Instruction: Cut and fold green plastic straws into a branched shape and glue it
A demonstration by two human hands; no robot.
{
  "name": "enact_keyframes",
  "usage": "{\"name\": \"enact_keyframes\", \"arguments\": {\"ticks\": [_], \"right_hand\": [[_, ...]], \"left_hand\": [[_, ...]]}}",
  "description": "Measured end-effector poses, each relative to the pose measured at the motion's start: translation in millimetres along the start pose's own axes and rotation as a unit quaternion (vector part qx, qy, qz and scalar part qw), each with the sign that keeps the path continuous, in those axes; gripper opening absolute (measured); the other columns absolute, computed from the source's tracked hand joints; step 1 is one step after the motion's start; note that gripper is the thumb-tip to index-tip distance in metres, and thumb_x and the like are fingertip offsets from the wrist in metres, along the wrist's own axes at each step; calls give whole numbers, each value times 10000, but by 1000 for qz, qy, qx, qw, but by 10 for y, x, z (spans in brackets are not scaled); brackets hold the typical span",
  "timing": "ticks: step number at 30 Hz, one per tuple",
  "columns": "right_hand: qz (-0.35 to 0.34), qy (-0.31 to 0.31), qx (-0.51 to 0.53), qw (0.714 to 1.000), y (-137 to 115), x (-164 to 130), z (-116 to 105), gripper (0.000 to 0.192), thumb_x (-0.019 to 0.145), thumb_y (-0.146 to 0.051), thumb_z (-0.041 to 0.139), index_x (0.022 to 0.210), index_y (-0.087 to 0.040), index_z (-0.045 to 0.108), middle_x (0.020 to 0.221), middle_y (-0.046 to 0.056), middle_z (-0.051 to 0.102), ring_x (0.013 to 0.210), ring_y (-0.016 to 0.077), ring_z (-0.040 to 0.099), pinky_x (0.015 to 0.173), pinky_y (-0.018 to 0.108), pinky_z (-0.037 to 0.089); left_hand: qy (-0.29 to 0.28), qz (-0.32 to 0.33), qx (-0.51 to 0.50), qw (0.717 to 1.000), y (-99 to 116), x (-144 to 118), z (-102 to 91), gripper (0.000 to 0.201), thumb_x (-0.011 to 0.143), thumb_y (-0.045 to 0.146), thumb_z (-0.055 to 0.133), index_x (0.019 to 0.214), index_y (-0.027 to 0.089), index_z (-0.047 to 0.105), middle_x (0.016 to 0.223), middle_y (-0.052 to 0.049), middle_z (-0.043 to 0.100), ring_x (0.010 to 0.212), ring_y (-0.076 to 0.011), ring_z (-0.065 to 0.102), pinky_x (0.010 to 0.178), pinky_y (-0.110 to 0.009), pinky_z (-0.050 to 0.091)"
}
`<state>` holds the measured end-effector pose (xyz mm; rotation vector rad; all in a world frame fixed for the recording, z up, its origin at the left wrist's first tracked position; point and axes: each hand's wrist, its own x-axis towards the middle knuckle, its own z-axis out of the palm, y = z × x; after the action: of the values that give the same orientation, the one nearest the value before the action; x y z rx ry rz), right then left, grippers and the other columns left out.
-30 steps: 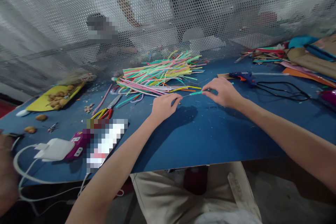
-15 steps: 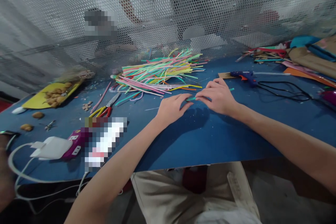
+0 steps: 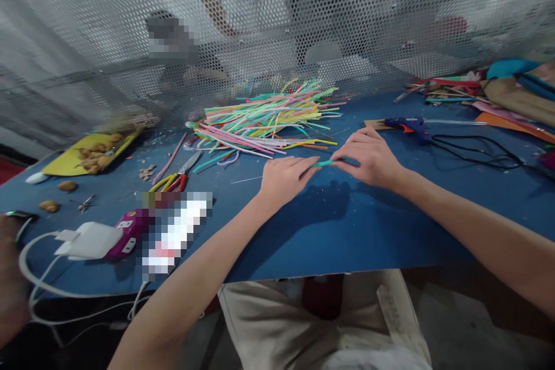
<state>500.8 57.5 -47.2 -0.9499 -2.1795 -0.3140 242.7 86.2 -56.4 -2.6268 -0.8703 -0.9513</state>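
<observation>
My left hand (image 3: 284, 178) and my right hand (image 3: 368, 157) meet over the blue table (image 3: 329, 225), both pinching one short green tube (image 3: 324, 163) between their fingertips. A thin wire (image 3: 247, 180) runs out to the left past my left hand; how it joins the tube is hidden by the fingers. Just behind the hands lies a heap of coloured tubes (image 3: 264, 118) in pink, green, yellow and orange.
A blue glue gun (image 3: 407, 125) with a black cable (image 3: 472, 150) lies to the right. Red-handled pliers (image 3: 176, 179), a power strip with white charger (image 3: 93, 240), a yellow sheet with nuts (image 3: 93, 153) sit left. Paper scraps (image 3: 498, 95) pile far right. Perforated metal screen (image 3: 277, 23) behind.
My hands have come closer together on the green tube, and more wire now sticks out to the left of my left hand.
</observation>
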Motion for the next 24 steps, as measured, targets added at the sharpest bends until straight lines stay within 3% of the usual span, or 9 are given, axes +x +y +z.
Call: {"name": "enact_keyframes", "arguments": {"ticks": [4,11,18,22,24], "right_hand": [[7,17,-4,1000,-83,11,26,152,951,-355,654,898,-267,768,824,8,782,813,202,641,923,420,416],[20,12,7,1000,-142,28,-11,145,944,-364,661,910,-304,788,880,-15,801,848,214,638,939,450,385],[21,9,-14,1000,-119,37,-69,146,958,-352,651,1010,-326,784,965,-22,807,931,243,605,992,503,337],[49,29,-40,998,-47,45,-108,123,959,-324,643,995,-319,760,1125,-11,776,1043,279,568,1011,541,311],[69,52,-59,995,-5,46,-116,114,957,-320,639,948,-296,750,1243,9,726,1146,316,536,1025,558,303]], "left_hand": [[-12,-6,-13,1000,29,20,-20,296,991,453,602,1174,283,760,1028,-32,806,875,-180,755,784,-305,516],[-33,6,-13,999,35,44,-64,284,1006,439,568,1038,277,799,954,-29,808,812,-169,734,759,-309,499],[-30,-50,-30,998,88,94,-135,292,1003,451,562,1001,283,801,928,-20,805,812,-176,733,697,-285,482],[-136,-81,-25,987,-11,120,-179,268,983,440,580,997,291,801,795,-26,787,689,-189,721,588,-268,447],[-204,-94,-99,970,-96,123,-192,286,983,442,572,932,272,795,756,-15,778,579,-161,687,561,-253,453]]}}
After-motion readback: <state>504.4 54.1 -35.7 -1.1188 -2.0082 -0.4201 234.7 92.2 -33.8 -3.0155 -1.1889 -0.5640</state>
